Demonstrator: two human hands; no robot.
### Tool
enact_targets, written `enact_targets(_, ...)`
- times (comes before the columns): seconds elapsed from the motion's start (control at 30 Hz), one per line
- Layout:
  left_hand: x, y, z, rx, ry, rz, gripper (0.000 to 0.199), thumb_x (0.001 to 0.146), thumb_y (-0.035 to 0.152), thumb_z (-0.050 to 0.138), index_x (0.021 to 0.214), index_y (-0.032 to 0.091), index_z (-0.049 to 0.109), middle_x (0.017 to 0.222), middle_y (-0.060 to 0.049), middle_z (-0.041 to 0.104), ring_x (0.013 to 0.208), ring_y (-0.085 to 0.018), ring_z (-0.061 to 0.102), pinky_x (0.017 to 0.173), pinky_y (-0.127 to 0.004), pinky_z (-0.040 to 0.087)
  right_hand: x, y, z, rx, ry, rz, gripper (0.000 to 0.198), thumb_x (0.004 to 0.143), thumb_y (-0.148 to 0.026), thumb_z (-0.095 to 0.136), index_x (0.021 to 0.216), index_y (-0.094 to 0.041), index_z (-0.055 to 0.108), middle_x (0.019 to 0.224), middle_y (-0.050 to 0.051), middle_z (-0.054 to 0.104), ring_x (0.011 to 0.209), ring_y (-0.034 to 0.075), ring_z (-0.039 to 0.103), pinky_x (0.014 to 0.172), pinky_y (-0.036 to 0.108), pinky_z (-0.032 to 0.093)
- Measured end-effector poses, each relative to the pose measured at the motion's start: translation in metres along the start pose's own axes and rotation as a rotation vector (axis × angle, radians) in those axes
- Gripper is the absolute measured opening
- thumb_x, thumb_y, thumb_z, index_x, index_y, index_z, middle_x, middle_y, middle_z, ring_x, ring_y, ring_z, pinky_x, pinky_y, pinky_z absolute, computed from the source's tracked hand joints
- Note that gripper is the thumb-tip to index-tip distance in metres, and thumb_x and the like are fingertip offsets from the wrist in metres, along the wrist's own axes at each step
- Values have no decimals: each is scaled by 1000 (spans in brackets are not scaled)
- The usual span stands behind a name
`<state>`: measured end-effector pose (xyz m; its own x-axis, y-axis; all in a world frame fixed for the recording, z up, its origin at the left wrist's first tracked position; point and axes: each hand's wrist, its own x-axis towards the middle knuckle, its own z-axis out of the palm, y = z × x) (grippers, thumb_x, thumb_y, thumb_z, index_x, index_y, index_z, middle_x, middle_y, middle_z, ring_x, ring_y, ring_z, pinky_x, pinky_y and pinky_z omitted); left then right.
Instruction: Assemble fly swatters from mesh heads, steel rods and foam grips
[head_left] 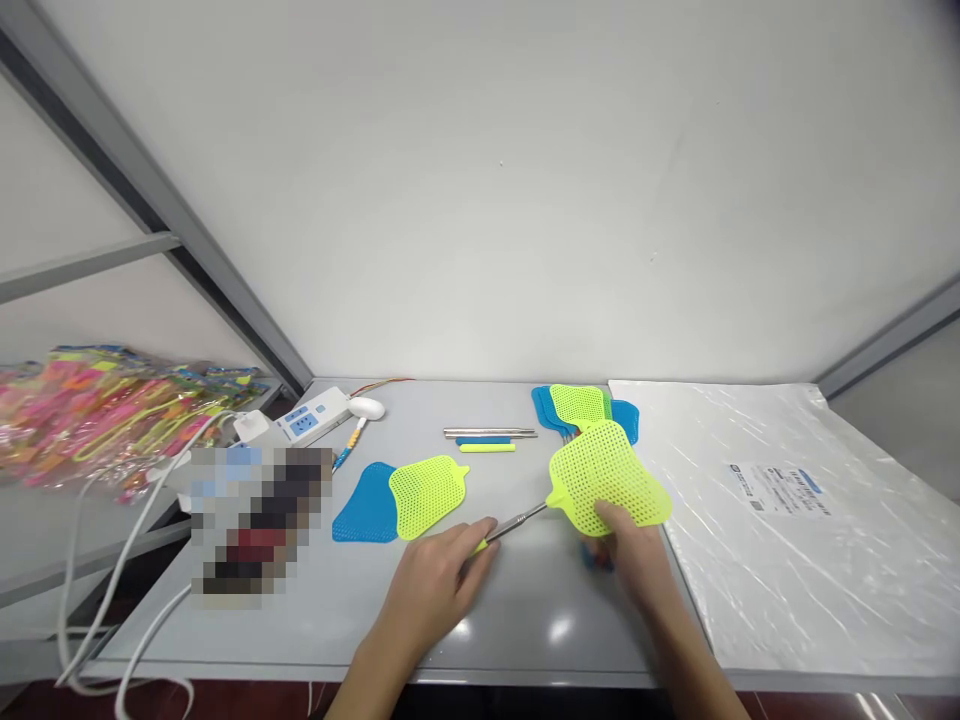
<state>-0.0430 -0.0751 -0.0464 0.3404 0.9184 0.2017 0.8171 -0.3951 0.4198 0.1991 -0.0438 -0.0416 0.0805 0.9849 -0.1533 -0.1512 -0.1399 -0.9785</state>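
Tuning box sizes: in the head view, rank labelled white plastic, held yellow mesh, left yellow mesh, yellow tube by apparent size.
1. labelled white plastic
2. held yellow mesh
3. left yellow mesh
4. yellow tube
Nearness may enlarge the held yellow mesh; true sizes unsure.

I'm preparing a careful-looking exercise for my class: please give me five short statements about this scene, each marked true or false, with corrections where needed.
1. The left hand grips the handle of the held swatter. True.
2. The right hand touches only the table. False: it holds the held swatter's mesh head.
3. The held swatter's head is blue. False: it is yellow-green.
4. Left of the hands, a yellow-green swatter head partly overlaps a blue swatter head. True.
5. The power strip lies on the white plastic sheet. False: the power strip is at the left, the white plastic sheet at the right.
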Motion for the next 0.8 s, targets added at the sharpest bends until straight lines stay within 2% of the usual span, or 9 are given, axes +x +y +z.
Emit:
enact_targets(0.1,4,2,-5,37,21,45,31,97,35,43,118,22,61,82,-4,70,67,-17,65,60,-25,45,1,-10,-1,-36,-9,11,32,80,-47,59,67,-18,56,51,1,53,42,13,44,38,26,32)
enact_targets(0.23,8,2,-11,48,33,96,30,97,36,43,114,23,63,72,-2,67,62,-16,63,56,-25,42,-5,-29,11,-76,-27,-70,36,85,-54,55,72,-20,55,54,-1,50,44,13,41,39,27,32)
enact_targets(0.37,8,-1,-12,-19,75,113,29,96,35,44,112,22,64,82,-4,72,71,-17,67,63,-25,47,-18,-40,24,-158,-69,-170,41,89,-51,52,62,-20,49,54,-2,43,47,11,38,43,26,30)
enact_targets(0.53,2,-7,-17,-104,82,119,29,96,36,44,114,22,64,96,-6,73,83,-19,69,70,-26,50,-30,-37,38,-203,-39,-261,41,90,-47,54,60,-21,45,53,-3,40,49,11,37,50,27,31)
enact_targets(0.67,-4,-9,-27,-168,2,71,30,97,38,42,113,24,64,97,-3,74,85,-20,69,71,-27,51,-39,-36,49,-200,-25,-276,37,90,-46,54,63,-21,45,55,-4,40,51,12,37,51,27,30)
enact_targets(0.8,-5,-8,-34,-224,-82,66,32,98,39,39,119,28,61,109,0,71,94,-20,68,78,-28,50,-46,-38,53,-267,-31,-254,42,91,-48,52,59,-21,44,56,-3,39,51,11,36,51,27,29)
